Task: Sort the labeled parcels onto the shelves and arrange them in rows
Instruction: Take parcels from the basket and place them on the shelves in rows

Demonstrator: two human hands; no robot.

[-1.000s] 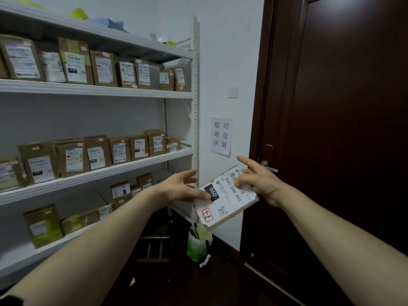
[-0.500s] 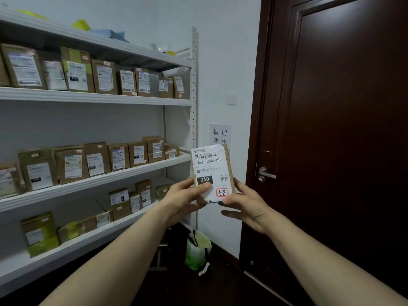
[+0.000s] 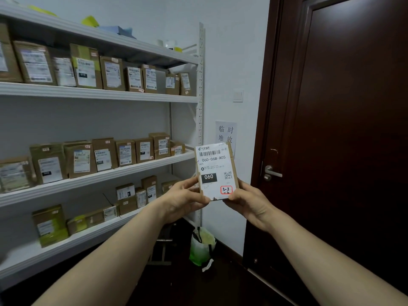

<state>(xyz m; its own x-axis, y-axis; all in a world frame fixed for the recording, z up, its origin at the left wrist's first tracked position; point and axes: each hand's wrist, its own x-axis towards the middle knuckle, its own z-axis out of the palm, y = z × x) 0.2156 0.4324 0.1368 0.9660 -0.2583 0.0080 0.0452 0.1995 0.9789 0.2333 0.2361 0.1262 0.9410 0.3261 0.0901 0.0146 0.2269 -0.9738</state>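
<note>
A small flat cardboard parcel stands upright in front of me, its white label facing me with "060-06B-A05" and a red-framed "3-3-2". My left hand pinches its lower left corner and my right hand grips its lower right corner. To the left stands a white shelf unit with rows of labeled brown parcels on the upper shelf, the middle shelf and the lower shelf.
A dark wooden door with a metal handle fills the right side. A paper sign and a light switch hang on the white wall. A green bag sits on the dark floor by the shelf post.
The parcel turned from tilted sideways to upright with its label facing me. Both hands shifted down to its lower corners and the view drew closer.
</note>
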